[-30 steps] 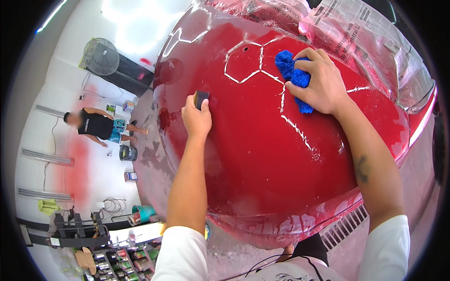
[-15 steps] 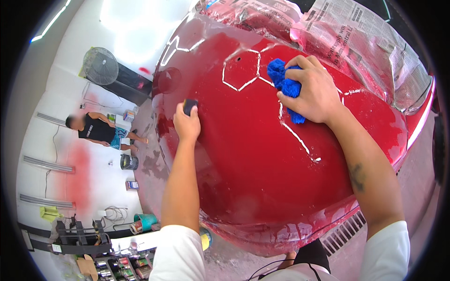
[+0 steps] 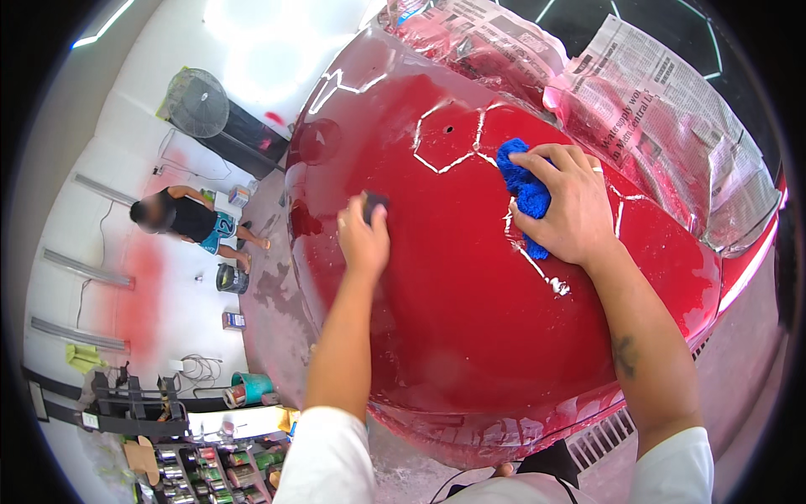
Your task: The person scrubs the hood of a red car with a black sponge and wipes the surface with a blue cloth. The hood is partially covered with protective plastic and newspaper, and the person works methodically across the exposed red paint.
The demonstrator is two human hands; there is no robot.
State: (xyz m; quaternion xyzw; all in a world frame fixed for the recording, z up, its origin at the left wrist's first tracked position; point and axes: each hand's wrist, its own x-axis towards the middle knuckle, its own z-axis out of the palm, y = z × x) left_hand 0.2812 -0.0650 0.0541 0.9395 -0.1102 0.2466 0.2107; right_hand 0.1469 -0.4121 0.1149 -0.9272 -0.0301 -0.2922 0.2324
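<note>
A large glossy red car panel (image 3: pixel 470 328), apparently a bonnet, spreads out under both hands, with white lamp reflections and a small dark hole near its far side. My left hand (image 3: pixel 363 239) grips a small dark sanding block (image 3: pixel 375 207) against the left part of the panel. Over the right part, my right hand (image 3: pixel 571 202) is closed around a crumpled blue cloth (image 3: pixel 531 197), pressing it to the surface. Pale speckles and wet-looking patches show on the paint near the cloth.
Pink-stained newspaper (image 3: pixel 646 118) masks the panel's far edge. At left are a standing fan (image 3: pixel 197 102), a person (image 3: pixel 189 223) in a black top, a black bucket (image 3: pixel 232 278) and a teal bucket (image 3: pixel 253 388). Cans fill a shelf (image 3: pixel 210 475) at lower left. A floor grate (image 3: pixel 600 437) lies near the front.
The view has shifted a little. My left hand with the block has moved right and slightly nearer on the panel. The blue cloth stays in my right hand, also a bit nearer.
</note>
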